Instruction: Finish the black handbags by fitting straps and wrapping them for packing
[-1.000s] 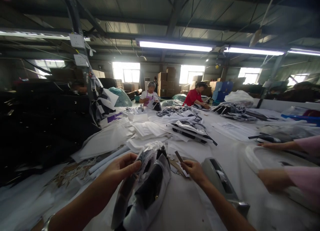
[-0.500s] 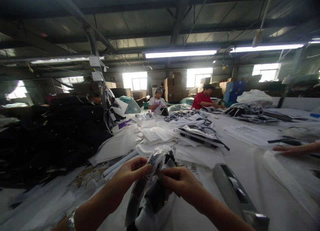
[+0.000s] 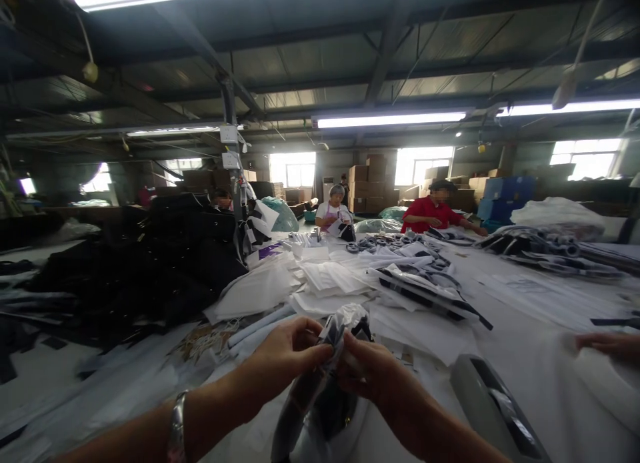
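My left hand point(image 3: 295, 346) pinches a dark looped strap point(image 3: 291, 419) wrapped in clear plastic, thumb and fingers closed near its top. Close beside it, the fingertips of my right hand point(image 3: 367, 366) are closed on the same wrapping. Crinkled film stands up at the top of the loop, above both hands. Below them hangs a black piece point(image 3: 335, 409) with a small gold-coloured fitting, partly covered by whitish sheeting. To the right of my right hand sits a grey tape dispenser point(image 3: 495, 409).
Stacked white sheets point(image 3: 333, 276) and wrapped dark straps point(image 3: 425, 289) lie ahead on the table. Black goods point(image 3: 150, 263) are heaped at left. Two co-workers work across the table; another person's hand point(image 3: 607, 343) reaches in at right. A post point(image 3: 231, 156) carries sockets.
The view has swung left, so the scene sits further right. My right hand has come up closer to my left at the loop's top. The co-worker's hand at right has shifted on the sheeting.
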`<action>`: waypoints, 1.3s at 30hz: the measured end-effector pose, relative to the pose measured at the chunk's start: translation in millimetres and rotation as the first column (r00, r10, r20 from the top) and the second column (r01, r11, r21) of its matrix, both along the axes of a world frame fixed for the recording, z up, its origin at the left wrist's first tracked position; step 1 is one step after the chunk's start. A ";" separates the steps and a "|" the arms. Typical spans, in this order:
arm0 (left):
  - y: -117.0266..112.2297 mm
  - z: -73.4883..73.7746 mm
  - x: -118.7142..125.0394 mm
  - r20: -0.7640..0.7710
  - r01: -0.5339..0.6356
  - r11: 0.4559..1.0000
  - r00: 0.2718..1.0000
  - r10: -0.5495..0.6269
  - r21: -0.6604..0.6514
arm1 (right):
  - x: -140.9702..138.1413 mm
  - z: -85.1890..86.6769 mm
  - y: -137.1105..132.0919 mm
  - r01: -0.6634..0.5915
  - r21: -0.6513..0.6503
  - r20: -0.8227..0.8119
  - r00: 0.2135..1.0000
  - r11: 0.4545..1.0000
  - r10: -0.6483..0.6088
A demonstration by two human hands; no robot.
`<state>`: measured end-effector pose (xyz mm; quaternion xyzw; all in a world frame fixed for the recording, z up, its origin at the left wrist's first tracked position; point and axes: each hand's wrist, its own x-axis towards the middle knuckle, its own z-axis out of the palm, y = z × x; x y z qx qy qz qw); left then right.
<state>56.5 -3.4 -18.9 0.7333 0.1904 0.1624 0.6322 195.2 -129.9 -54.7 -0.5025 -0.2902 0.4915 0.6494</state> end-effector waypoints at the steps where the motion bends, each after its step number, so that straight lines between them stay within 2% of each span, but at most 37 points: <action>1: -1.6 0.8 0.0 -0.006 -0.027 1.000 1.000 0.027 0.006 | -1.2 1.2 1.0 0.019 0.001 0.063 0.998 1.000 -0.019; 3: -3.5 0.2 0.2 -0.010 -0.083 0.996 0.996 0.083 0.011 | -3.3 1.7 3.5 0.052 0.008 0.152 0.987 0.999 -0.052; 5: -3.6 -3.9 0.3 0.010 -0.108 0.994 0.994 0.108 -0.011 | -5.0 0.6 5.5 0.071 0.010 0.176 0.982 0.997 -0.072; 12: -2.1 -26.9 -4.2 0.032 -0.160 0.965 0.985 0.170 -0.206 | -10.7 -2.1 4.9 0.064 -0.003 0.065 0.996 0.998 -0.063; 16: -1.7 -30.6 -5.9 0.046 -0.192 0.931 0.975 0.216 -0.310 | -12.2 -3.2 5.8 0.037 0.029 0.076 0.996 0.999 -0.039; 19: -1.8 -31.3 -5.5 0.112 -0.195 0.915 0.962 0.249 -0.352 | -11.8 -5.3 8.2 0.020 0.037 0.071 0.997 0.999 -0.023; 22: -2.2 -31.7 -4.9 0.204 -0.186 0.943 0.948 0.247 -0.277 | -10.9 -6.8 10.3 0.011 0.035 0.057 0.998 0.999 -0.013; 28: 2.6 -27.6 -6.0 0.101 -0.193 0.974 0.974 0.205 -0.116 | -8.7 -9.3 11.7 -0.011 0.039 0.076 0.997 0.999 0.008; 32: 6.4 -24.7 -5.8 0.120 -0.240 0.968 0.962 0.247 -0.069 | -6.8 -15.4 14.6 -0.007 0.035 0.087 0.996 0.999 0.004; 36: 8.5 -22.3 -6.1 -0.006 -0.185 0.982 0.983 0.185 -0.047 | -7.1 -18.5 17.0 -0.018 0.038 0.063 0.998 0.999 0.016; 39: 10.2 -19.4 -6.9 0.043 -0.166 0.984 0.985 0.169 -0.071 | -7.4 -17.6 16.9 -0.039 0.057 0.064 0.997 0.998 0.035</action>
